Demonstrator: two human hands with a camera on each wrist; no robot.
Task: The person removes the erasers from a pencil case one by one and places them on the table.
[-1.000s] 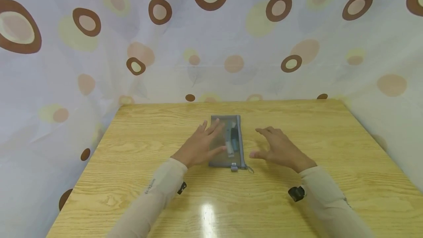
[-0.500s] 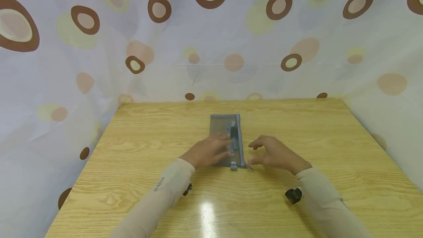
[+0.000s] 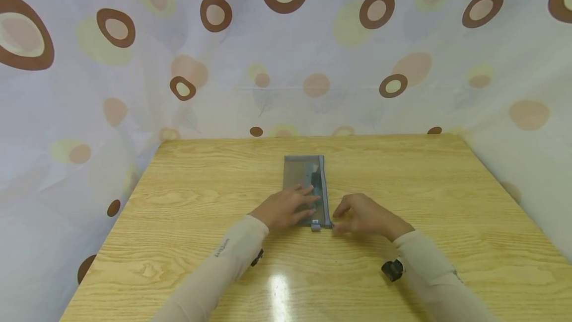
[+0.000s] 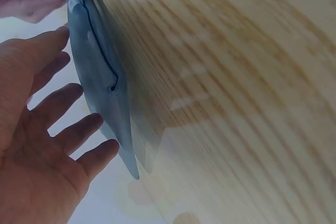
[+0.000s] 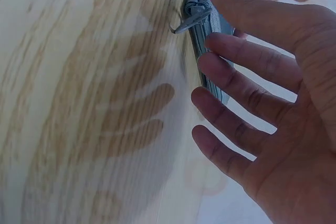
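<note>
A flat grey-blue mesh zip pouch [image 3: 295, 167] lies on the wooden table, its zipper edge facing right. Through the mesh shows a dark slim item [image 3: 316, 178], its kind unclear. My left hand [image 3: 286, 207] lies over the pouch's near part, fingers spread and fairly straight; the left wrist view has its fingertips along the pouch's side. By the pouch's near right corner is my right hand [image 3: 368, 217], thumb and forefinger on either side of the zipper pull [image 5: 193, 20]. A gap shows between those fingertips in the right wrist view, so the pull is not pinched.
The wooden table [image 3: 214, 173] extends around the pouch on all sides. Behind it and at both sides hangs a pale sheet [image 3: 286, 53] printed with circles. Small black devices sit at both wrists, the right one [image 3: 392, 270] plainly visible.
My left hand has come down and nearer over the pouch's near part. The right hand has moved left and nearer, to the zipper pull, its thumb and forefinger closer together. The pouch stays put.
</note>
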